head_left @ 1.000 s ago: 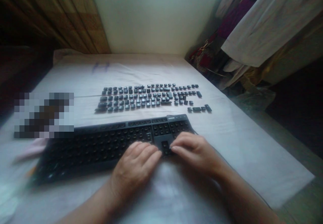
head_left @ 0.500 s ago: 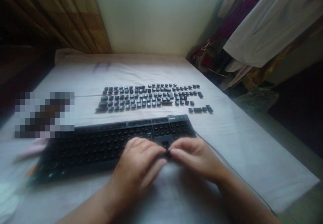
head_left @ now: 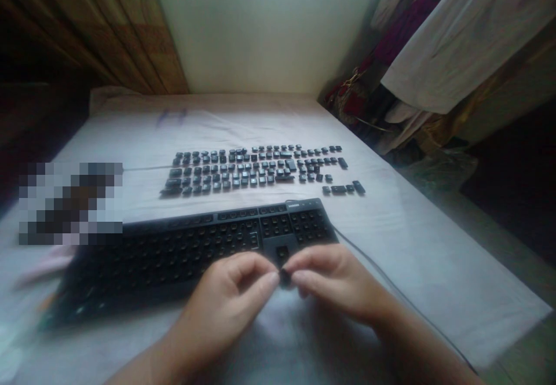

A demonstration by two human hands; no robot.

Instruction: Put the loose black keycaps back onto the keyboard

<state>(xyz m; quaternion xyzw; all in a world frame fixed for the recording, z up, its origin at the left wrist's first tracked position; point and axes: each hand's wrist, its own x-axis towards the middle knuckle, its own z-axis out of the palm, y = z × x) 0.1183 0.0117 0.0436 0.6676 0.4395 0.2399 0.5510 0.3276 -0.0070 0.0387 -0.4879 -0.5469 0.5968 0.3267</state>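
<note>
A black keyboard [head_left: 186, 246] with its keycaps taken off lies across the white sheet [head_left: 412, 240] in front of me. My left hand [head_left: 226, 304] and my right hand [head_left: 339, 281] meet just below the keyboard's arrow-key area. Their fingertips pinch one small black keycap [head_left: 284, 277] between them. Farther back, several loose black keycaps [head_left: 252, 168] lie in neat rows, with a few more keycaps [head_left: 343, 188] set apart at the right.
The keyboard's cable [head_left: 391, 286] runs off to the right over the sheet. Hanging cloths [head_left: 434, 55] crowd the right side, a wooden panel [head_left: 108, 26] the back left. A blurred-out object [head_left: 69, 202] lies left of the keyboard.
Both hands have drawn back from the arrow-key area toward me, and a small keycap is now pinched between their fingertips off the keyboard's front edge.
</note>
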